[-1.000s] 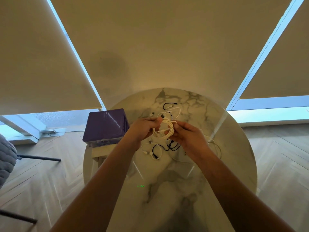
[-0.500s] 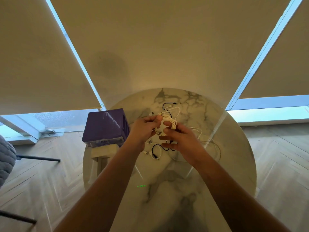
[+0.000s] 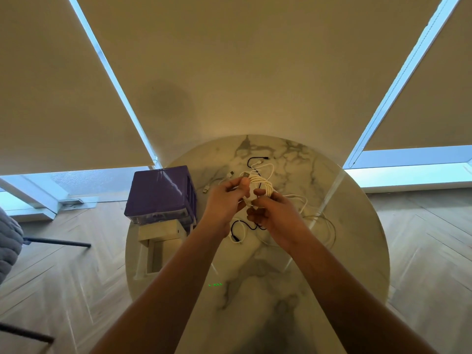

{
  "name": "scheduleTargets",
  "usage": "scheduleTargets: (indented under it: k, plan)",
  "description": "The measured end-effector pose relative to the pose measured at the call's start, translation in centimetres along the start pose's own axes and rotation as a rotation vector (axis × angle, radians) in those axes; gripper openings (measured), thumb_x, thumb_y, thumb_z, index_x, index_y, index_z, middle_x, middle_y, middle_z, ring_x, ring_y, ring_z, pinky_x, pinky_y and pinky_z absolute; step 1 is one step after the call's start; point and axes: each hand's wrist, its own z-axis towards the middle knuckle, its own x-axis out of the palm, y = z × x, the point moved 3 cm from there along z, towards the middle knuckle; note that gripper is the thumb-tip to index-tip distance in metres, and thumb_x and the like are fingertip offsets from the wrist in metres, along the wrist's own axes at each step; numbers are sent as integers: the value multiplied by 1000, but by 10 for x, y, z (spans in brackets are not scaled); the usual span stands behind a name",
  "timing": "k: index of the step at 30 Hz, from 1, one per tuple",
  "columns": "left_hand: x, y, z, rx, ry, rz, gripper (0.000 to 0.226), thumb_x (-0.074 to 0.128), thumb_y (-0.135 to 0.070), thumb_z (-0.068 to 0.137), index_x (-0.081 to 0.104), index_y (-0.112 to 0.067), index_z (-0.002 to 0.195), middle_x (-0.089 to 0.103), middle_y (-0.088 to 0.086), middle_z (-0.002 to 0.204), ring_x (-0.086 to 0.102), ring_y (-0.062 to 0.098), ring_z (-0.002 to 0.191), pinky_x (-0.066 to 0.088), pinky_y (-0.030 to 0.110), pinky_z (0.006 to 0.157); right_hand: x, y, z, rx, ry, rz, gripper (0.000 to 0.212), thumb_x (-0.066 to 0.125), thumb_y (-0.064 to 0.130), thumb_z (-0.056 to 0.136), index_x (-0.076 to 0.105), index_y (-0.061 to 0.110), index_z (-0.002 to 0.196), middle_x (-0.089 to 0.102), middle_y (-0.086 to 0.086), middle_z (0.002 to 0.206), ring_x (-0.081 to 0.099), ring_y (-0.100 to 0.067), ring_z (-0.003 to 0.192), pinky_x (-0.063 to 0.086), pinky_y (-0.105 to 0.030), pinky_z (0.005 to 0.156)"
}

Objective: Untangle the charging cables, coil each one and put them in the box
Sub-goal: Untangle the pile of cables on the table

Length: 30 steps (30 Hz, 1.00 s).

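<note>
My left hand (image 3: 226, 198) and right hand (image 3: 273, 213) grip the white coil (image 3: 260, 185) mid-frame; loose cables (image 3: 238, 229) lie beneath, purple box (image 3: 159, 192) at left.

My right hand (image 3: 274, 215) is hiding part of the white cable coil (image 3: 260, 186), and my forearms are running off the bottom edge

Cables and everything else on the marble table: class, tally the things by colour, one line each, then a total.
White cables: cannot tell, 1 coil held by left hand and right hand, plus tangled loose strands
Black cables: cannot tell, at least 1
Purple box: 1
Total: at least 4
</note>
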Motion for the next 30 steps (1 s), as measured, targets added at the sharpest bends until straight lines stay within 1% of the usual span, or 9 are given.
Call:
scheduleTargets:
  k: [3, 7, 10, 13, 17, 21, 23, 25, 30]
  plan:
    - [0, 3, 2, -8, -1, 14, 26, 55, -23, 96, 62, -5, 114, 60, 1, 79, 58, 5, 74, 49, 8, 57, -6, -4, 2, 34, -44, -7, 14, 57, -3, 90, 65, 5, 99, 65, -10, 85, 60, -19, 68, 55, -26, 61]
    - [-1, 5, 5, -27, -4, 12, 23, 52, -24, 98, 63, -7, 107, 58, 2, 79, 57, 10, 80, 51, 16, 69, -10, -6, 0, -5, -43, -56, 18, 59, -2, 89, 67, 4, 104, 66, -12, 86, 61, -18, 69, 55, -25, 63]
    - [-3, 5, 6, -53, -25, -13, 22, 50, -24, 99, 62, -9, 87, 60, 5, 83, 59, 14, 85, 52, 20, 73, -11, -1, -2, -147, -81, -394, 22, 63, 2, 88, 69, 14, 106, 68, -6, 85, 62, -14, 67, 56, -26, 69]
    - [-6, 4, 8, -94, -24, -55, 24, 51, -24, 98, 62, -8, 83, 62, 5, 81, 62, 13, 84, 53, 21, 71, -11, 4, -3, -257, -89, -692, 23, 65, 6, 87, 68, 27, 96, 69, 6, 78, 64, -9, 61, 54, -29, 74]
    - [-9, 2, 7, -191, 141, -34, 26, 54, -27, 95, 67, -8, 105, 69, 6, 87, 67, 14, 79, 55, 24, 66, -19, 3, 2, -151, -112, -571, 22, 63, 0, 87, 70, 7, 107, 65, -7, 77, 60, -17, 63, 53, -39, 76]
    - [-11, -2, 6, -254, 280, 75, 30, 56, -37, 91, 70, -12, 102, 71, 4, 85, 69, 17, 80, 58, 33, 76, -24, 7, 5, 1, -50, -491, 17, 62, 2, 88, 69, -3, 103, 59, -16, 79, 57, -19, 60, 50, -38, 71]
    - [-13, -2, 7, -272, 313, 121, 32, 59, -41, 90, 71, -14, 102, 71, 3, 91, 69, 19, 85, 57, 38, 84, -24, 9, 6, 14, -16, -554, 17, 62, 7, 90, 68, -3, 103, 60, -14, 75, 58, -21, 60, 49, -43, 76]
    - [-16, -2, 8, -282, 329, 148, 32, 58, -42, 90, 71, -14, 98, 70, 2, 85, 68, 18, 85, 56, 38, 86, -23, 11, 6, 13, -7, -613, 17, 62, 10, 91, 67, 1, 104, 61, -11, 71, 59, -21, 60, 51, -46, 81]
    - [-19, -3, 9, -236, 336, 129, 26, 54, -33, 95, 67, -12, 99, 70, -1, 83, 70, 13, 83, 59, 30, 73, -23, 15, 4, -50, 9, -718, 20, 62, 11, 92, 67, 8, 111, 62, -15, 77, 59, -18, 59, 55, -46, 80]
